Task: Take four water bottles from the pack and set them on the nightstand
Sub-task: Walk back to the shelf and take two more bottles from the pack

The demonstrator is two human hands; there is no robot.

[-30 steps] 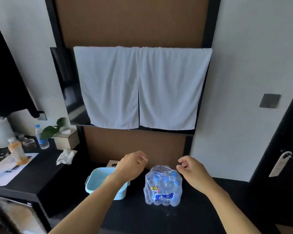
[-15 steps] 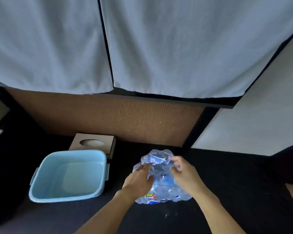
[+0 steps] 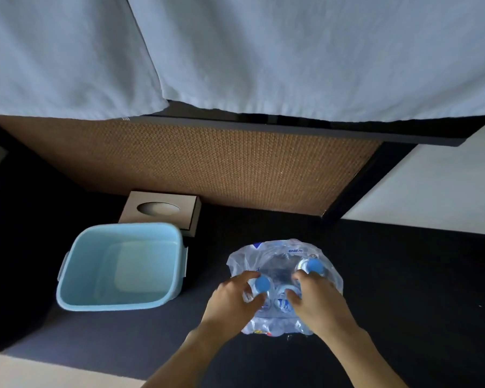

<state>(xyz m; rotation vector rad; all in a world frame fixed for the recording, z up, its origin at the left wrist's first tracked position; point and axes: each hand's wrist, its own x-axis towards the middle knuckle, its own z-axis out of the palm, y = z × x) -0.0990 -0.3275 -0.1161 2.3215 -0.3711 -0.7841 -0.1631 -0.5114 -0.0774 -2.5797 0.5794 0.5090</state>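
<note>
Pack of water bottles [image 3: 284, 278] stands on the dark surface [image 3: 403, 289], right of the blue bin [image 3: 118, 301]. Left hand [image 3: 230, 301] and right hand [image 3: 317, 301] grip its torn wrap (apparently, film obscures fingertips); two blue caps exposed.

Two bare hands and forearms

The left hand [image 3: 233, 301] and the right hand [image 3: 318, 299] are both uncovered, and so are the forearms (no sleeve reaches the visible part). The fingers look slim, with short nails; fine detail is too blurred to tell.
</note>
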